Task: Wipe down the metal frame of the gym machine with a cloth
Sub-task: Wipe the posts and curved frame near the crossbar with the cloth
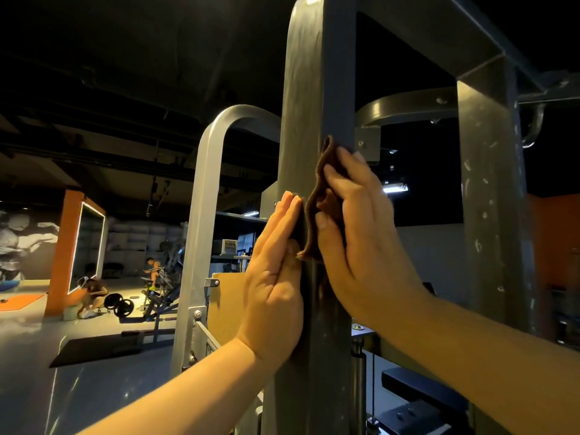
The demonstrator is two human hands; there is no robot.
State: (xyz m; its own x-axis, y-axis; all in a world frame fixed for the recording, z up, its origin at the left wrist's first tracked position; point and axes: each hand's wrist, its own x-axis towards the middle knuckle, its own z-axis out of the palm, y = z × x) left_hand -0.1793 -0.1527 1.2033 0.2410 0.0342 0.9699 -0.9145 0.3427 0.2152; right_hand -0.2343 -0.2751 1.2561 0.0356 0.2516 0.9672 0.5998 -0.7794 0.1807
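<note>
A tall grey metal upright [309, 98] of the gym machine's frame fills the middle of the head view. A brown cloth [315, 221] is bunched against its front corner at about mid-height. My right hand [361, 233] presses the cloth onto the post's right face with straight fingers, the thumb lying on the cloth. My left hand [276, 277] lies flat on the post's left face, fingers straight and pointing up, its fingertips beside the cloth's edge.
A second grey upright [492, 199] stands to the right, joined by a top crossbar. A lighter arched frame [204, 189] is behind on the left. A padded black seat [420, 390] sits low right. Far left, people and weight plates [119, 304] are on the gym floor.
</note>
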